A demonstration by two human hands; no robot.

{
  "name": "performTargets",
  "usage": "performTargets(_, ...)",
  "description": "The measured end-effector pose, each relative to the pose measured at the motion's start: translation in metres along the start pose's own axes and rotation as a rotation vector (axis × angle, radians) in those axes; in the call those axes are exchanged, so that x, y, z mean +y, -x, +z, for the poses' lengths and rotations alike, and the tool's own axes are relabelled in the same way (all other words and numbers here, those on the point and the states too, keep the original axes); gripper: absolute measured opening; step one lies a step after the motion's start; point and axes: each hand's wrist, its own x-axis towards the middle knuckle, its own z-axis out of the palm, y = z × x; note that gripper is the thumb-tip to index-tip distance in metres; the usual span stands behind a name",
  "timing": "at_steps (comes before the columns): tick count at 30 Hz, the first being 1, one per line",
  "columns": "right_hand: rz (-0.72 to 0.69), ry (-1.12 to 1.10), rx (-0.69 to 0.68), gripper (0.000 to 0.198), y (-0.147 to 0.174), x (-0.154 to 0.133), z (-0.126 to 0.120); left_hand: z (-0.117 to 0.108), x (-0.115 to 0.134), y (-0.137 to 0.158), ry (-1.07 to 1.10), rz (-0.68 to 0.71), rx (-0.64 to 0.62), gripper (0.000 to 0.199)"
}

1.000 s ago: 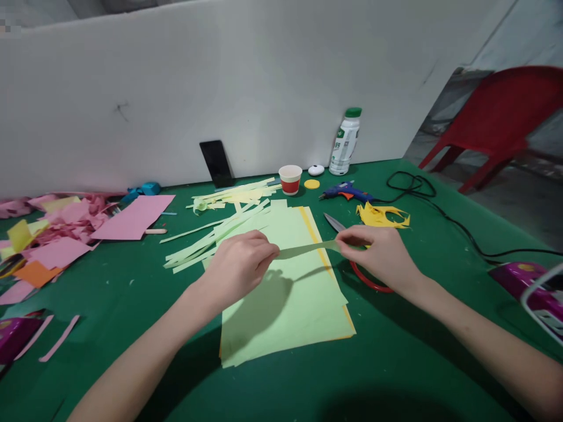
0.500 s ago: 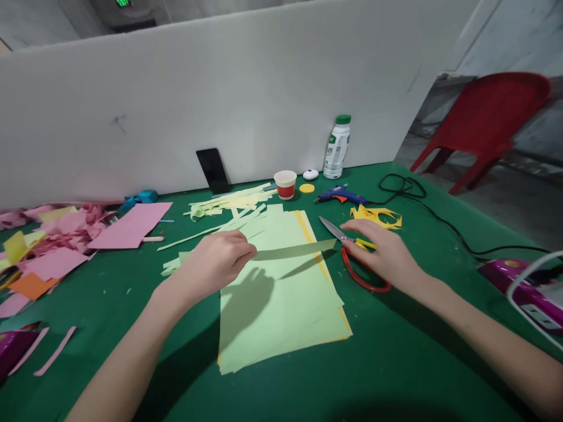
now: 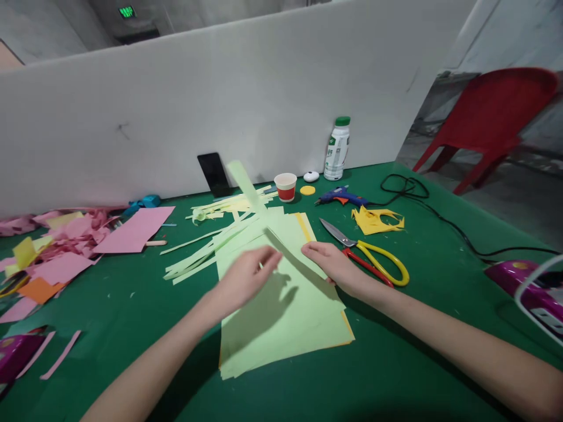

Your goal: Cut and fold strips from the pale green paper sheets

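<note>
A long pale-green paper strip rises at a slant over the paper stack, and its lower end runs to my right hand, which is closed on it. My left hand hovers over the sheets just below the strip, its fingers loosely curled with a gap at the thumb, holding nothing that I can see; it is slightly blurred. Under both hands lies a stack of light-green sheets with orange-yellow edges showing. Scissors with one red and one yellow handle rest on the table beside my right hand, blades spread.
Cut green strips lie left of the stack. Pink paper scraps cover the far left. Behind stand a phone, a paper cup and a bottle. A glue gun, its cord and yellow paper lie right.
My right hand has left the scissors, whose handles now lie spread, and moved left onto the strip. My left hand has shifted right and come off the strip, which now slants upward.
</note>
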Motion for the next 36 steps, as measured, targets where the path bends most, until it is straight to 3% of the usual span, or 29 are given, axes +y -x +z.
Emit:
performTargets(1,0.008,-0.005,-0.02,0.032,-0.004,0.0,0.004,0.011,-0.006,-0.002,0.093,-0.069,-0.135,0.035)
performTargets(3,0.002,0.0,-0.075,0.031,-0.01,-0.001,0.011,0.029,-0.019,-0.007,0.226,-0.122,-0.283,0.045)
performTargets(6,-0.052,0.048,-0.145,0.03,-0.013,-0.001,0.016,0.043,-0.032,-0.011,0.413,-0.16,-0.363,0.052)
performTargets(9,-0.112,0.139,-0.16,0.035,-0.009,-0.003,0.012,0.045,-0.039,-0.011,0.559,-0.195,-0.33,0.051)
performTargets(12,-0.105,0.293,-0.082,0.037,0.0,-0.003,-0.005,0.043,-0.041,-0.01,0.671,-0.21,-0.254,0.042)
performTargets(16,0.01,0.571,0.099,0.04,0.016,0.015,-0.037,0.041,-0.043,-0.009,0.792,-0.194,-0.173,0.022)
performTargets(18,0.108,0.747,0.175,0.043,0.024,0.032,-0.05,0.04,-0.044,-0.009,0.846,-0.183,-0.162,0.025)
performTargets(21,0.185,0.82,0.167,0.044,0.031,0.057,-0.061,0.039,-0.045,-0.009,0.906,-0.157,-0.156,0.03)
performTargets(25,0.196,0.782,0.111,0.052,0.026,0.073,-0.061,0.039,-0.046,-0.009,0.946,-0.126,-0.147,0.029)
performTargets(29,0.236,0.704,0.162,0.07,0.016,0.073,-0.06,0.04,-0.046,-0.008,0.949,-0.103,-0.127,0.021)
performTargets(33,0.26,0.541,0.215,0.063,0.015,0.071,-0.073,0.04,-0.045,-0.008,0.934,-0.092,-0.128,0.015)
performTargets(36,0.228,0.274,0.176,0.056,0.02,0.07,-0.083,0.04,-0.045,-0.009,0.92,-0.104,-0.107,0.02)
